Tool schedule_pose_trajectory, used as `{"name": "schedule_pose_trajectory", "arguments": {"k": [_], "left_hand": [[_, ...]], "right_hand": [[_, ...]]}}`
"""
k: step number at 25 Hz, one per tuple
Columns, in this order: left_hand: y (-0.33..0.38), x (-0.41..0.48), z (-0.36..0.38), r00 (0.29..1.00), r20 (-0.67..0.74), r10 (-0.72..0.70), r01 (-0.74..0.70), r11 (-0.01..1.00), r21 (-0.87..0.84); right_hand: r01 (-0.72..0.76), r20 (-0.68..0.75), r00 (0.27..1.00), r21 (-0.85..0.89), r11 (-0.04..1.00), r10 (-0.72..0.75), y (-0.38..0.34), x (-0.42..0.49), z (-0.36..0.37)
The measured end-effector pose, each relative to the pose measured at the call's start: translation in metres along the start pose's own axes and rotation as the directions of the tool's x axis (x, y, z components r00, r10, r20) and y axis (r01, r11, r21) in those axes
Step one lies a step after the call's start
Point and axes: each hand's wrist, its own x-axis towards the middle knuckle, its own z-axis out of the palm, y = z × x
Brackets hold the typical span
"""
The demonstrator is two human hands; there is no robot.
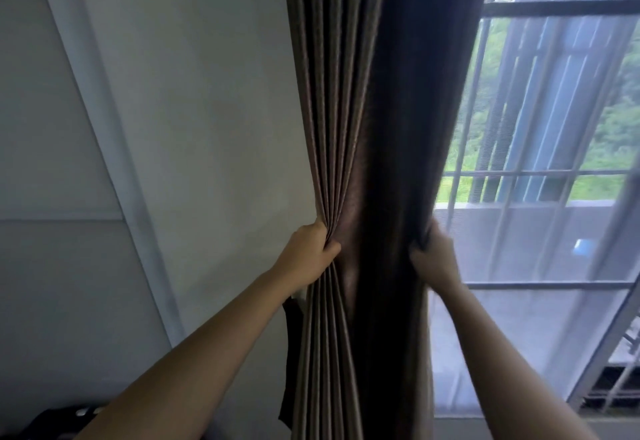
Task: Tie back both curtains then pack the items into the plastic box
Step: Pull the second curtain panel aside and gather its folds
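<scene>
Two bare forearms reach up from the bottom edge of the view. The left one passes above a dark object at the lower left corner, too cut off to name. The left grip is closed round the pleated, wall-side edge of the brown curtain, with the fingers curled into the folds. The right grip clutches the window-side edge at about the same height, fingers wrapped behind the cloth. Between them the curtain is bunched into one column, hanging between the white wall and a sheer curtain over the barred window. No tie-back or plastic box shows here. The fabric looks thick, soft and fairly heavy, so it would likely sag and spill from a loose hold. It is best gathered at this height with both edges pressed together, so one hand can hold the bundle while the other brings a tie.
</scene>
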Motion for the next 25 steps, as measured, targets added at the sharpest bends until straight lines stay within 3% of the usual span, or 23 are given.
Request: {"name": "schedule_pose_trajectory", "arguments": {"k": [3, 6, 12, 15, 18, 20, 22, 23, 25], "left_hand": [[0.004, 0.005, 0.005, 0.999, 0.006, -0.044, 0.044, 0.999, 0.002], [0.008, 0.007, 0.008, 0.997, 0.046, -0.058, 0.058, 0.998, -0.009], [0.020, 0.007, 0.009, 0.997, 0.043, -0.068, 0.066, 0.997, 0.050], [0.029, 0.003, 0.015, 0.998, -0.053, -0.026, 0.034, 0.988, 0.153], [0.028, 0.000, 0.016, 0.990, -0.132, -0.050, 0.074, 0.979, 0.189], [0.018, -0.002, 0.008, 0.992, -0.094, -0.079, 0.090, 0.989, 0.120], [0.008, -0.007, -0.003, 0.995, -0.043, -0.088, 0.088, 0.996, 0.003], [0.004, -0.011, -0.008, 0.997, -0.012, -0.081, 0.080, 0.995, -0.067], [-0.001, -0.018, -0.016, 0.997, 0.046, -0.064, 0.073, 0.975, -0.210]], "right_hand": [[0.107, 0.286, 0.954, -0.037, 0.994, -0.092, 0.012, -0.040, 0.049], [0.156, 0.425, 0.894, 0.002, 0.988, -0.142, 0.031, -0.064, 0.083], [0.177, 0.474, 0.855, 0.113, 0.978, -0.209, 0.020, -0.073, 0.096], [0.145, 0.506, 0.832, 0.195, 0.970, -0.226, 0.012, -0.082, 0.104], [-0.145, 0.565, 0.805, 0.484, 0.863, -0.182, 0.012, -0.087, 0.090], [-0.300, 0.510, 0.859, 0.581, 0.757, -0.050, 0.017, -0.072, 0.084], [-0.288, 0.366, 0.927, 0.555, 0.780, 0.082, 0.019, -0.049, 0.083], [-0.255, 0.298, 0.949, 0.547, 0.797, 0.099, 0.016, -0.039, 0.080], [-0.253, 0.345, 0.937, 0.551, 0.795, 0.059, 0.009, -0.016, 0.078]]}}
